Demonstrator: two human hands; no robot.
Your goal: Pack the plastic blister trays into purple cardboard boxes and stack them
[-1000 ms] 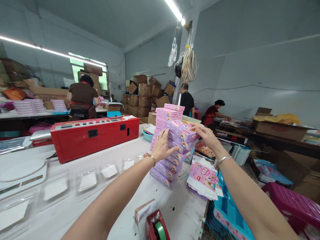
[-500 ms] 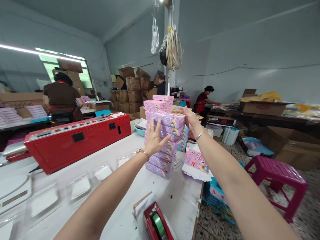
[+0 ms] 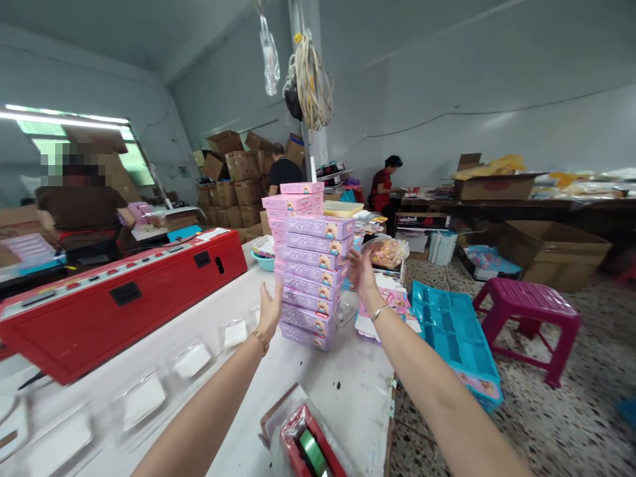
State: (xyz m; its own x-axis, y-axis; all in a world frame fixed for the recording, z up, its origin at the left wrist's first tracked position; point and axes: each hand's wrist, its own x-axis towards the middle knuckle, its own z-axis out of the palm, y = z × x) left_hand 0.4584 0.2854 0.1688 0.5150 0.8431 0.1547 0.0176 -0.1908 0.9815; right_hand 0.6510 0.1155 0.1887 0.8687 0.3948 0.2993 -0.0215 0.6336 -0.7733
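- Stack of boxes (image 3: 308, 265): pink and purple flat boxes piled upright on the white worktop (image 3: 342, 391). The stack's long axis is vertical; each box lies flat with its long side running left to right across the view. The upper boxes sit slightly out of line with the lower ones.
- Left hand (image 3: 271, 310): open, palm toward the lower left side of the stack, just beside it; contact cannot be told. A bracelet is on the wrist.
- Right hand (image 3: 360, 271): open, fingers spread, at the right side of the stack near mid-height; just beside it, contact unclear. A bangle is on the wrist.
- Red machine (image 3: 119, 298): long red case on the worktop, left of the stack and well apart from it.
- Clear trays (image 3: 191, 361): a row of see-through trays with white inserts, between the red machine and the left forearm.
- Tape dispenser (image 3: 311, 450): red, holding a green roll, at the near edge of the worktop.
- Flat box blanks (image 3: 392, 311): unfolded pink cartons lying right of the stack, behind the right wrist.
- Blue tray (image 3: 454, 338): compartmented, tilted beside the worktop, its compartments bare.
- Pink stool (image 3: 527, 318): on the speckled floor, right of the blue tray.
- Other people: three at benches behind, near stacked cardboard cartons (image 3: 238, 179).
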